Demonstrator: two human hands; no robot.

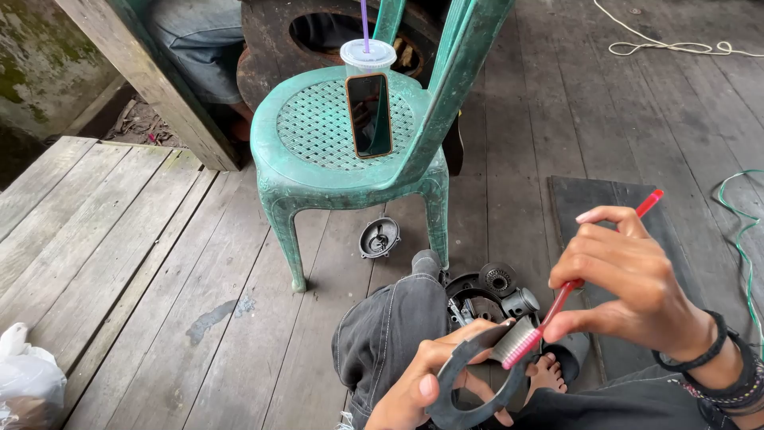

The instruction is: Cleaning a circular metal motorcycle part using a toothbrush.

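Left hand grips dark ring-shaped part; right hand pinches red toothbrush, bristles on it. Risk: ring likely slips sideways under brushing pressure.

Dark grey metal ring part (pretty grimy) held up over lap, red toothbrush bristles pressed against its rim.

Quick count: one green plastic chair, one phone and one lidded cup on it, one red toothbrush, one dark ring part, two hands, one white bag at 8 o'clock.
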